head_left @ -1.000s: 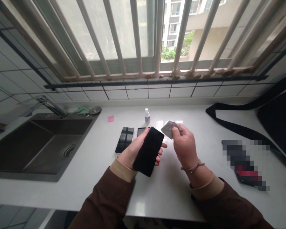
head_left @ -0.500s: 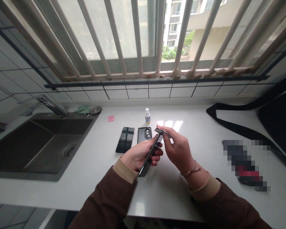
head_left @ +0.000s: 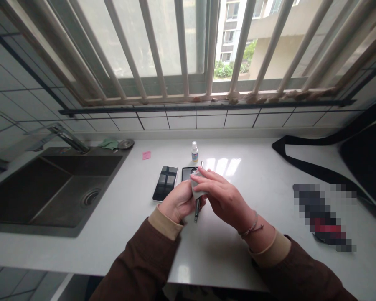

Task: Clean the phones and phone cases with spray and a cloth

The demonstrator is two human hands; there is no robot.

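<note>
My left hand is closed round a dark smartphone held edge-on above the counter, its face turned out of sight. My right hand presses a small light-grey cloth against the phone's upper part, fingers laid over the cloth. Most of the phone is covered by the hands and the cloth. Just behind the hands lies a black phone case with a camera cutout, partly hidden. Left of it another smartphone rests with its dark glass upward. A little white-capped spray bottle stands upright beyond the case.
A dark sink with a faucet is set into the counter at left. A pink sticky note lies near it. A black strap and a pixelated dark object are at right. Barred window behind.
The phone has been turned more upright and edge-on. My right hand has moved left and down with the cloth, from the phone's top end onto its upper part.
</note>
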